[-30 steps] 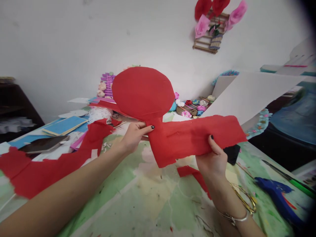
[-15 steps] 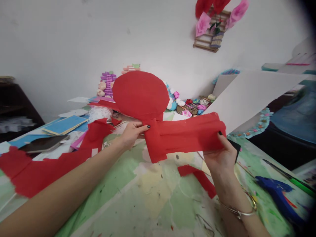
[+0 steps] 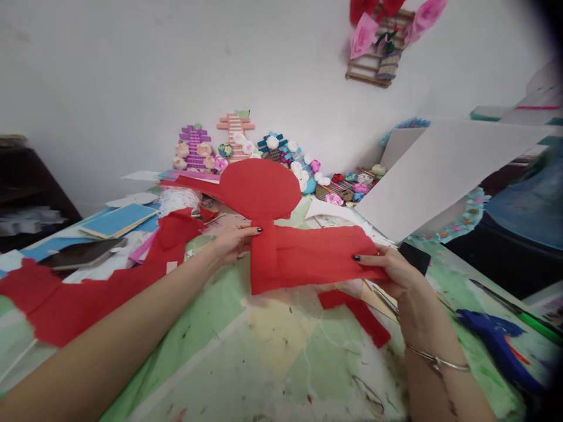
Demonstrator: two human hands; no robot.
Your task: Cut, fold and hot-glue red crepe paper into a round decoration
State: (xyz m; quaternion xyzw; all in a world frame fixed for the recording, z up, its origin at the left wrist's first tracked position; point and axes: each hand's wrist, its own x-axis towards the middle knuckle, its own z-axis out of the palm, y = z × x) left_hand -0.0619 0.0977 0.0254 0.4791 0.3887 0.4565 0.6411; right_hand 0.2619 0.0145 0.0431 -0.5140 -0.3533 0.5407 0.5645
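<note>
A folded strip of red crepe paper (image 3: 316, 258) lies low over the green table (image 3: 229, 357), stretched between both hands. My left hand (image 3: 233, 241) pinches its left end, together with the stem of a round red paper piece (image 3: 261, 187) that stands up behind it. My right hand (image 3: 393, 269) grips the strip's right end, thumb on top, fingers closed under it. A silver bangle sits on that wrist.
A long torn red paper piece (image 3: 88, 293) lies at the left, a small red scrap (image 3: 360, 313) under the strip. A blue glue gun (image 3: 497, 346) lies at the right. White card (image 3: 440, 170), blue boards (image 3: 116, 220) and paper-flower crafts (image 3: 246, 143) stand behind.
Both hands have lowered the red strip and round piece toward the table. The strip now lies flatter, and my right hand has moved down and turned palm-down on its end.
</note>
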